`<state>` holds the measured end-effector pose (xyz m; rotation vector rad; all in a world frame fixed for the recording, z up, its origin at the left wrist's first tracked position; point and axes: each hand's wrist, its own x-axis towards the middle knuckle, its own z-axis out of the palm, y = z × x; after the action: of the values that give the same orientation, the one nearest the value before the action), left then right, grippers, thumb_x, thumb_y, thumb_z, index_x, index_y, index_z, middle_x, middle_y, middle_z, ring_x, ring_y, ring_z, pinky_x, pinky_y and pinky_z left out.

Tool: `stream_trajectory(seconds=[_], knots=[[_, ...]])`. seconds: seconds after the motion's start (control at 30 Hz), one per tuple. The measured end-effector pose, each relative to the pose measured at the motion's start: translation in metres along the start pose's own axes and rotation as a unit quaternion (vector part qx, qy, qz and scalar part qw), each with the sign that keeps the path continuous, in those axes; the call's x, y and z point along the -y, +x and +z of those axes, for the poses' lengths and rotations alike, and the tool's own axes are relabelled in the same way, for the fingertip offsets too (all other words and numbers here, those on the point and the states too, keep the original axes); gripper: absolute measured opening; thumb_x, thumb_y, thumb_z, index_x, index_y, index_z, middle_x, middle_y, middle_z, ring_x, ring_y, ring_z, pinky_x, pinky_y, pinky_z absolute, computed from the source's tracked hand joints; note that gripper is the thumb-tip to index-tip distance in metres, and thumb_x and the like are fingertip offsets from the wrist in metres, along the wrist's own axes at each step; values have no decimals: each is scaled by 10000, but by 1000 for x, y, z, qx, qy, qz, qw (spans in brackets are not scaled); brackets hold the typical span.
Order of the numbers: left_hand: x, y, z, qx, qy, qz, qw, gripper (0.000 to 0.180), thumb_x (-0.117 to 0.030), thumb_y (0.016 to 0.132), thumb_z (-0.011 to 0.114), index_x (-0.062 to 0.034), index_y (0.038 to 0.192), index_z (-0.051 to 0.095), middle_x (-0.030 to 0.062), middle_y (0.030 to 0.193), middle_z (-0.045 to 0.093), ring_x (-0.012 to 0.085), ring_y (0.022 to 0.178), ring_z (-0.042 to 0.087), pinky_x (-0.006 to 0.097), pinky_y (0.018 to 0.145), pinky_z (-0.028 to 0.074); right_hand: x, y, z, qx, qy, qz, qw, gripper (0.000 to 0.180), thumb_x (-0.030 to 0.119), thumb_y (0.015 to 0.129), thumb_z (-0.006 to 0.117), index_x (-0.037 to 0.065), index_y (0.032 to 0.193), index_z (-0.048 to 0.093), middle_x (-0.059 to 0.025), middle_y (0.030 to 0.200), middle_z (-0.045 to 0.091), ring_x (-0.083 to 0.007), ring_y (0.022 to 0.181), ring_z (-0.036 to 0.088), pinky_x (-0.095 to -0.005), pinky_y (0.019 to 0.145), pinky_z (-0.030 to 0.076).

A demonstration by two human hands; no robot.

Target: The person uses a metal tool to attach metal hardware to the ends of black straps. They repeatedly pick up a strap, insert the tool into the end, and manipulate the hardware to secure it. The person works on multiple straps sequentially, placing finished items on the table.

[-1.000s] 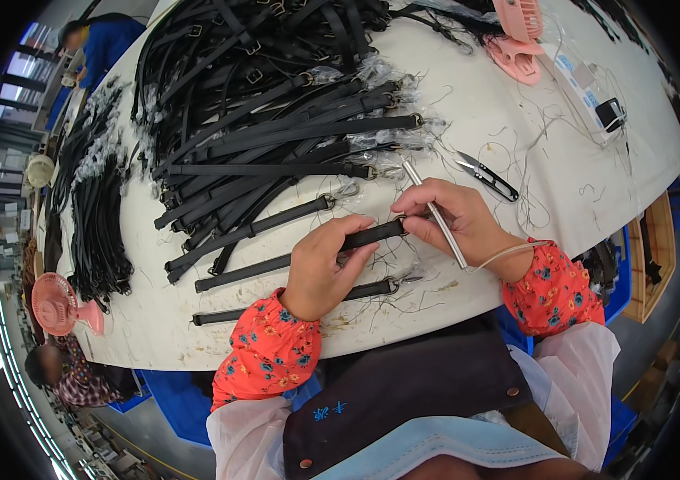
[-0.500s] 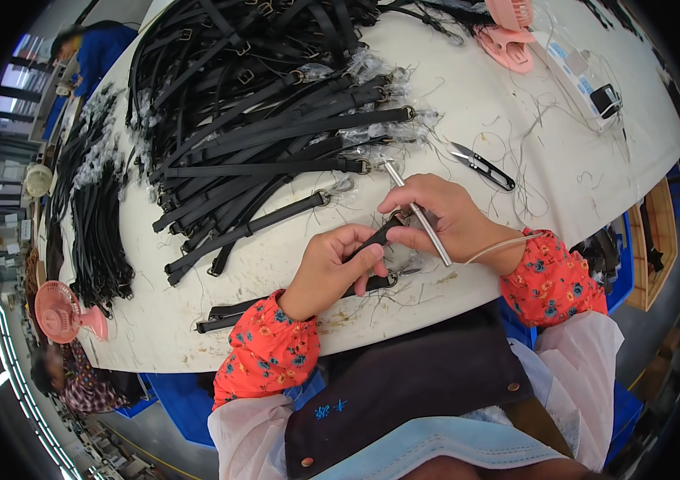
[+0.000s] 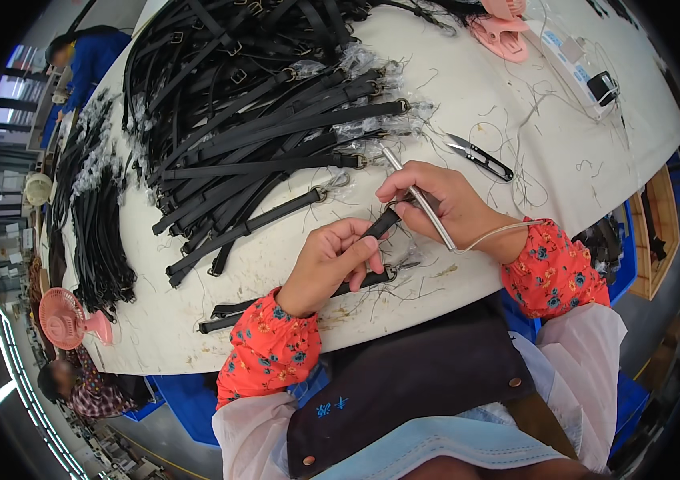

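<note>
My left hand (image 3: pixel 320 262) is closed around a black strap (image 3: pixel 382 224), its thumb pressed on top. A small metal ring shows at the strap's raised end. In my right hand (image 3: pixel 456 198) lies a slim silver pen-shaped tool (image 3: pixel 431 214), its tip pointing up and away; a thin pale cord (image 3: pixel 494 232) runs by its lower end toward my sleeve. Thumb and index finger of that hand also meet the strap's ring end. Beneath my left hand another black strap with a metal clasp (image 3: pixel 390 274) rests on the table, partly hidden by my forearm.
A large heap of black straps (image 3: pixel 236 152) with plastic-wrapped ends covers the far left. Thread snips (image 3: pixel 480 157) lie beyond my right hand. Pink fans (image 3: pixel 62 318) and a white power strip (image 3: pixel 572 68) stand on the white table (image 3: pixel 436 308). Two other people work at left.
The strap's ring end has tilted up slightly between my hands, and my left fingers have shifted a little on it. The silver tool stays in my right hand.
</note>
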<state>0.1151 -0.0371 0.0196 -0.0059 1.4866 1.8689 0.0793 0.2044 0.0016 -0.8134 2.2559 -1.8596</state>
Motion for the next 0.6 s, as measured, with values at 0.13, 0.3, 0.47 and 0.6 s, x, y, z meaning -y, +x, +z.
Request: stream_trajectory(seconds=[0.13, 0.3, 0.47, 0.6], knots=[[-1, 0, 2, -13, 11, 1, 1000, 217, -157, 1045, 599, 15, 1168, 644, 65, 792, 690, 55, 520, 523, 192, 492, 401, 0, 0, 0, -3, 1, -3, 1000, 236, 11, 909, 662, 55, 1140, 673, -91, 1000, 684, -177, 875, 667, -306, 792, 536], [-4, -4, 7, -105, 182, 98, 973, 188, -127, 1035, 600, 7, 1163, 634, 84, 824, 720, 101, 604, 609, 237, 567, 470, 2, -1, -1, -3, -31, -15, 999, 237, 5, 899, 674, 66, 1128, 674, -86, 957, 659, -184, 843, 662, -298, 757, 528], [-17, -11, -8, -65, 385, 66, 918, 109, -114, 955, 673, -28, 1009, 711, 113, 851, 732, 243, 739, 677, 326, 712, 525, 10, -4, -4, 62, -76, -20, 995, 228, 23, 899, 684, 85, 1119, 684, -82, 907, 641, -208, 773, 649, -314, 683, 518], [-20, -16, -23, 21, 479, 174, 860, 222, -89, 871, 757, -55, 1089, 741, 81, 936, 721, 293, 949, 633, 388, 857, 509, 14, -4, -5, 117, -71, -42, 990, 204, 33, 920, 685, 95, 1114, 684, -89, 906, 645, -253, 765, 645, -344, 671, 519]])
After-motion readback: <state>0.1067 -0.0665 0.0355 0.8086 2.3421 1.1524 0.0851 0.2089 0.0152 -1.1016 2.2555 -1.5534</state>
